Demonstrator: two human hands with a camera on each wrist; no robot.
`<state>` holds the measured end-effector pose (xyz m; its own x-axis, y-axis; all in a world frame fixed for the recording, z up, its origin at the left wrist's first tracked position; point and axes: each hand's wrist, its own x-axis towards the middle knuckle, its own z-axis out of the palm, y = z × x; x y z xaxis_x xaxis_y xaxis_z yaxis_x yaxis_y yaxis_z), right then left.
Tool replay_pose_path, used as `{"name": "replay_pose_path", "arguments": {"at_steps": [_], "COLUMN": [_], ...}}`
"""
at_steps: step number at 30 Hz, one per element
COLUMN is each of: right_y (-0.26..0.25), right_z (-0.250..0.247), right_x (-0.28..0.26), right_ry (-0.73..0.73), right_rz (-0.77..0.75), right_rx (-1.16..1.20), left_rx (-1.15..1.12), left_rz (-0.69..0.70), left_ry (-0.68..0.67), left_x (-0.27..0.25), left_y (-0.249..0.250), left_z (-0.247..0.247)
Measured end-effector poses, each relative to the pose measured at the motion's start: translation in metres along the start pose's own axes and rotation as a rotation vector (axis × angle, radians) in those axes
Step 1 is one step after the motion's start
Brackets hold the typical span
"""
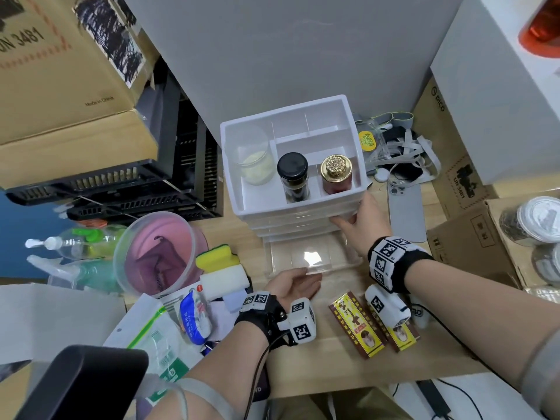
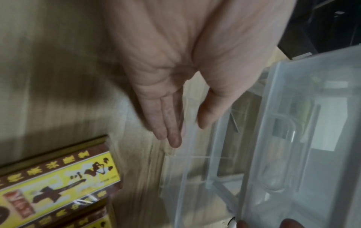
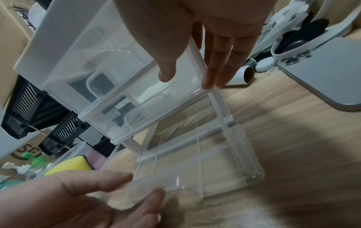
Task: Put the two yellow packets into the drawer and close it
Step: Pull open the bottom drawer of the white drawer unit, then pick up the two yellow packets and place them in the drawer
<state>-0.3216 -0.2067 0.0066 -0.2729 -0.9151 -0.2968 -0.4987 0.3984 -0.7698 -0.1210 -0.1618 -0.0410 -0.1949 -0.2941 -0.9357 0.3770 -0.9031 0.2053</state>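
Two yellow packets with brown borders lie side by side on the wooden table, one [image 1: 356,324] [image 2: 58,185] in full view, the other [image 1: 400,333] partly under my right wrist camera. The clear bottom drawer [image 1: 285,253] [image 3: 215,169] of the small white drawer unit [image 1: 291,219] stands pulled out, with nothing in it. My left hand [image 1: 306,275] [image 2: 183,134] lies palm up at the drawer's front wall, fingers straight and touching it. My right hand [image 1: 348,219] [image 3: 187,77] rests with straight fingers against the unit's right front corner. Neither hand holds a packet.
The unit's top tray holds a black-lidded jar [image 1: 293,177], a gold-lidded jar [image 1: 336,174] and a clear cup. A clear bowl with pink inside [image 1: 157,256] and a yellow sponge [image 1: 216,259] sit left of the drawer. A phone [image 1: 406,213] and cardboard boxes [image 1: 472,237] lie to the right.
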Motion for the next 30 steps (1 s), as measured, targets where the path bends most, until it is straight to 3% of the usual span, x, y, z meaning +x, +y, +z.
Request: {"name": "replay_pose_path", "arguments": {"at_steps": [9, 12, 18, 20, 23, 30], "right_y": [-0.007, -0.002, 0.043, 0.055, 0.064, 0.083], "right_z": [-0.003, -0.005, 0.000, 0.009, 0.016, 0.031], "right_x": [-0.010, -0.029, -0.105, -0.124, -0.136, -0.155], "right_ry": [0.005, -0.025, -0.269, -0.266, -0.210, -0.358], "right_rz": [0.022, 0.057, 0.013, 0.042, 0.046, 0.123], "right_rx": [-0.035, -0.211, -0.691, -0.777, -0.832, -0.891], "left_rx": [0.050, 0.045, 0.031, 0.030, 0.124, 0.390], "left_rz": [-0.042, -0.032, 0.037, 0.078, 0.093, 0.162], "left_ry": [-0.015, 0.001, 0.094, 0.120, 0.126, 0.275], "left_x": [-0.014, -0.018, -0.026, -0.027, -0.030, -0.029], "left_y": [-0.017, -0.017, -0.010, -0.007, -0.005, -0.008], "left_z": [-0.003, -0.003, -0.018, -0.022, -0.024, -0.025]}}
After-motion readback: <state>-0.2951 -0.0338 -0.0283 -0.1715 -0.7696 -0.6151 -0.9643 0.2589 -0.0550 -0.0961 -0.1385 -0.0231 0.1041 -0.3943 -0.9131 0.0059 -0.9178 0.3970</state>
